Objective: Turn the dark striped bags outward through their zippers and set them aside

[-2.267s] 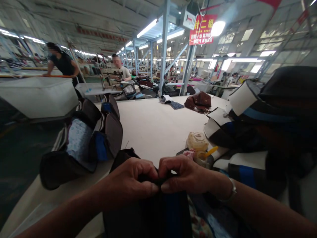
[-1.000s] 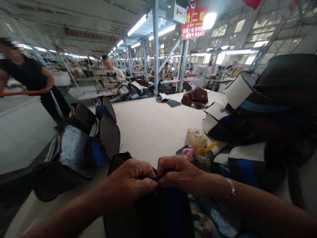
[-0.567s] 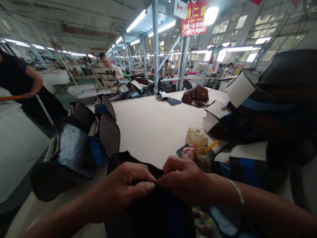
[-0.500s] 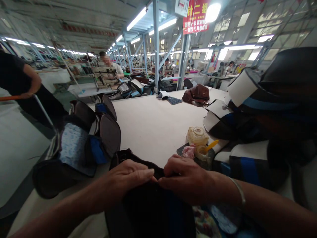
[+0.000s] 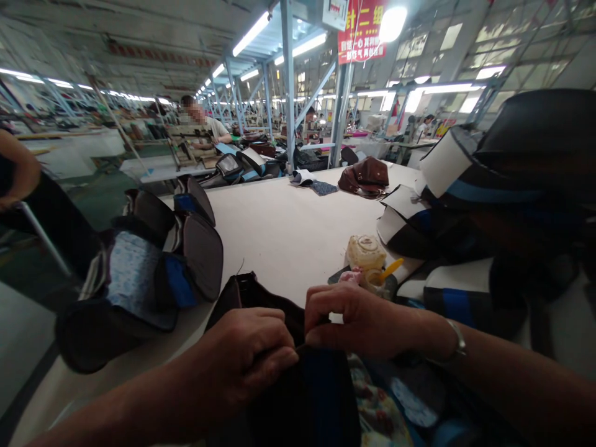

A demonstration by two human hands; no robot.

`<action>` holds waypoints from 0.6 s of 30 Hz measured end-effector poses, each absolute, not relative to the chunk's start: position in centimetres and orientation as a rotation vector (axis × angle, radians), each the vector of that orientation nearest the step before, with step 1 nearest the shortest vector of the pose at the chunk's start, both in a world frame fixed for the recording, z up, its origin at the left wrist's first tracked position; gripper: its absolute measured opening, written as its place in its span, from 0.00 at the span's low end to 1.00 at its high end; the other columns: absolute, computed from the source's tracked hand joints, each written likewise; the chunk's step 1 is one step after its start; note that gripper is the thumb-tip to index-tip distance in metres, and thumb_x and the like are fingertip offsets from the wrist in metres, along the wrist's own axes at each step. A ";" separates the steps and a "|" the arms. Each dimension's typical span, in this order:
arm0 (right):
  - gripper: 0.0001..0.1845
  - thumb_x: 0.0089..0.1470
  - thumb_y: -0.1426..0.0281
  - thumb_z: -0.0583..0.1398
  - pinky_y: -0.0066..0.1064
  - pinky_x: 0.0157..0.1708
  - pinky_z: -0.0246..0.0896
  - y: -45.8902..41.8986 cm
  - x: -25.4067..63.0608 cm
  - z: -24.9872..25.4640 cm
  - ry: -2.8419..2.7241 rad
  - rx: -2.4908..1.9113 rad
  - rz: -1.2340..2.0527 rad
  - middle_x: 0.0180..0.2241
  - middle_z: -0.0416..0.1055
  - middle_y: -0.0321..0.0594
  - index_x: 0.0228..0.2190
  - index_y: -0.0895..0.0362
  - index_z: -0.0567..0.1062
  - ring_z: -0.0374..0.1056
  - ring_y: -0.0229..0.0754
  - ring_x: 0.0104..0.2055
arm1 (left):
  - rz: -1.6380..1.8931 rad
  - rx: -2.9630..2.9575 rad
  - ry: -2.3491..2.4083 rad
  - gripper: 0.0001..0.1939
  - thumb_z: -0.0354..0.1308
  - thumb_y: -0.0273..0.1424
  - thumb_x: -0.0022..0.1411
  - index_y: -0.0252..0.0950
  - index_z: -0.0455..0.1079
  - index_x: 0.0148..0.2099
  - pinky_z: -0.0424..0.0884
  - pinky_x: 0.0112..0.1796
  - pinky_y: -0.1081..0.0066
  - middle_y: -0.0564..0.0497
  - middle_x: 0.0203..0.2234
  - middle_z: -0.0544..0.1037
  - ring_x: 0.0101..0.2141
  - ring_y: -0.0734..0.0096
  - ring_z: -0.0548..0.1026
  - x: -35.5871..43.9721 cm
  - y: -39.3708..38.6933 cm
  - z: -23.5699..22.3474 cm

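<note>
A dark bag piece (image 5: 321,397) with a blue stripe is held upright at the near edge of the table, its opening facing up. My left hand (image 5: 256,354) is closed on the rim of this bag, thumb on top. Close beside it, my right hand (image 5: 349,316) pinches the same rim between thumb and curled fingers. The two hands' fingertips almost meet at the edge. The lower part of the bag is dark and hard to make out.
On the white table (image 5: 279,230) stand a yellowed glue container (image 5: 365,251) and a jar with a yellow-handled tool (image 5: 392,268). Unfinished bags (image 5: 135,267) lie left; more bag pieces (image 5: 465,292) pile right. A brown bag (image 5: 364,177) sits farther back. A person (image 5: 28,180) stands left.
My right hand has lifted slightly and its fingers are more bent. My left hand has turned over the rim, and more of the blue stripe shows. The person at left has shifted leftward.
</note>
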State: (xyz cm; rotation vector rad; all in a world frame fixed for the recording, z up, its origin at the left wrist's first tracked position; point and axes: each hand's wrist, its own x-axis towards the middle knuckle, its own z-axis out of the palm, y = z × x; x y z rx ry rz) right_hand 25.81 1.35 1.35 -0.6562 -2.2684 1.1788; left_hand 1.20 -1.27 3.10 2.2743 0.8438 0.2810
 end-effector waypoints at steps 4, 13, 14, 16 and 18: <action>0.05 0.59 0.71 0.64 0.26 0.35 0.58 1.0 25.4 3.4 -2.469 -0.679 1.086 0.33 0.69 0.35 0.32 0.59 0.75 0.64 0.33 0.33 | 0.359 2.450 0.799 0.11 0.48 0.28 0.73 0.37 0.66 0.35 0.60 0.34 0.74 0.54 0.32 0.71 0.32 0.75 0.68 1.2 -1.5 3.4; 0.06 0.62 0.69 0.57 0.30 0.31 0.51 0.5 23.2 7.6 -2.560 -0.889 0.616 0.30 0.67 0.36 0.33 0.58 0.69 0.60 0.36 0.31 | 0.631 2.556 0.654 0.11 0.48 0.28 0.75 0.36 0.69 0.39 0.60 0.48 0.70 0.52 0.39 0.73 0.42 0.71 0.71 -1.1 2.1 4.3; 0.09 0.63 0.66 0.57 0.29 0.32 0.53 1.1 23.3 7.1 -2.535 -0.887 0.737 0.30 0.68 0.35 0.34 0.58 0.71 0.61 0.36 0.32 | 0.618 2.494 0.673 0.11 0.48 0.29 0.75 0.36 0.69 0.40 0.61 0.48 0.71 0.51 0.42 0.73 0.44 0.71 0.71 -1.7 2.3 3.7; 0.15 0.62 0.58 0.61 0.29 0.34 0.55 2.3 23.6 5.4 -2.507 -0.873 0.928 0.34 0.69 0.37 0.37 0.58 0.73 0.63 0.37 0.34 | 0.584 2.343 0.726 0.11 0.47 0.30 0.75 0.36 0.69 0.41 0.65 0.46 0.73 0.49 0.45 0.73 0.45 0.70 0.72 -3.1 2.5 2.2; 0.21 0.57 0.53 0.65 0.30 0.36 0.57 3.2 23.8 2.9 -2.473 -0.788 1.021 0.37 0.68 0.38 0.38 0.59 0.73 0.63 0.38 0.36 | 0.539 2.213 0.762 0.13 0.47 0.33 0.76 0.35 0.69 0.40 0.67 0.45 0.73 0.46 0.46 0.72 0.44 0.69 0.73 -4.6 2.3 1.1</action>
